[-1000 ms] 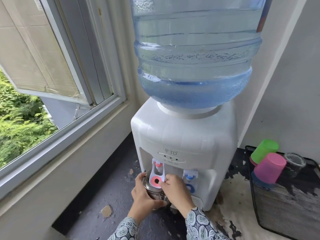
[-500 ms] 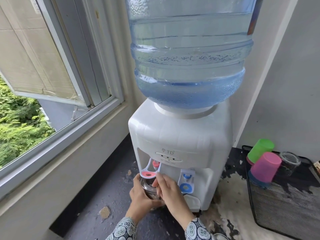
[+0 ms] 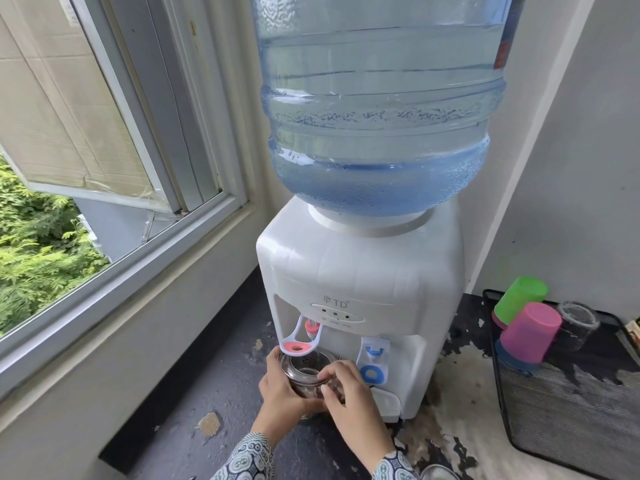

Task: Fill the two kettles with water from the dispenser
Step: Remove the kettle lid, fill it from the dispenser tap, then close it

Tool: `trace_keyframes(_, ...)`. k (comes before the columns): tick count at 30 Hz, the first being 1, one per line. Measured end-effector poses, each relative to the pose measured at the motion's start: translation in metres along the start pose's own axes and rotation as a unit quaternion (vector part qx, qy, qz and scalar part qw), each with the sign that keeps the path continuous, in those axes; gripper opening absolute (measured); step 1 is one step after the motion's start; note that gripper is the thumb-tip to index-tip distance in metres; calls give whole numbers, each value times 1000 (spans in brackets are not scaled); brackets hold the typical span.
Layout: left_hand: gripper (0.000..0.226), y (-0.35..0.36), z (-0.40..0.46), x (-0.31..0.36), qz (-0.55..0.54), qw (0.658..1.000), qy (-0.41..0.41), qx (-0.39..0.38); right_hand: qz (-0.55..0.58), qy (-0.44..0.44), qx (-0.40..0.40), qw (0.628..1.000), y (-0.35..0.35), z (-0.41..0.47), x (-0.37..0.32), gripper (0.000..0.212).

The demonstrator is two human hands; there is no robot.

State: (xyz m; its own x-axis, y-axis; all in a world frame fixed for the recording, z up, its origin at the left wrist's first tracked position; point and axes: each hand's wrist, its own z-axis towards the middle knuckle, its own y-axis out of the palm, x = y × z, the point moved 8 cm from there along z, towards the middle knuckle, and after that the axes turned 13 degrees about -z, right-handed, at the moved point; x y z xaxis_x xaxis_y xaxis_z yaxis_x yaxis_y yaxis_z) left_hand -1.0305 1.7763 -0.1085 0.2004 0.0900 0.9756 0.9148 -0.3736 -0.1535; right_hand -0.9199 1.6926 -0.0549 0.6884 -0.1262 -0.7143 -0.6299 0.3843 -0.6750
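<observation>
A white water dispenser [image 3: 360, 271] with a large blue bottle [image 3: 377, 109] stands on the dark counter. Its red tap lever [image 3: 298, 341] is tipped up and outward; the blue tap [image 3: 372, 362] hangs to its right. A clear glass kettle [image 3: 304, 370] sits under the red tap, its open mouth facing up. My left hand [image 3: 282, 393] wraps the kettle's left side. My right hand [image 3: 346, 393] holds its right rim and side. No stream of water is visible. A second kettle may be the rim at the bottom edge [image 3: 436, 474].
A black mesh tray [image 3: 571, 410] at right carries upturned green [image 3: 519, 299] and pink cups [image 3: 530, 332] and a glass [image 3: 578, 323]. An open window [image 3: 114, 209] and its sill run along the left. The worn counter [image 3: 221, 375] has a chip of debris [image 3: 209, 424].
My right hand left the red tap lever and came down onto the kettle's rim. The lever swung from pressed down to tipped up. The left hand stayed on the kettle.
</observation>
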Motion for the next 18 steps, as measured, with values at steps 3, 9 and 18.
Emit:
trace_keyframes(3, 111, 0, 1, 0, 1, 1000, 6, -1, -2, -2, 4, 1000, 0, 0, 2, 13)
trace_keyframes(9, 109, 0, 0, 1, 0, 1000, 13, 0, 0, -1, 1, 1000, 2, -1, 5, 15)
trace_keyframes(18, 107, 0, 0, 2, -6, 1000, 16, 1, 5, 4, -6, 1000, 2, -2, 8, 19)
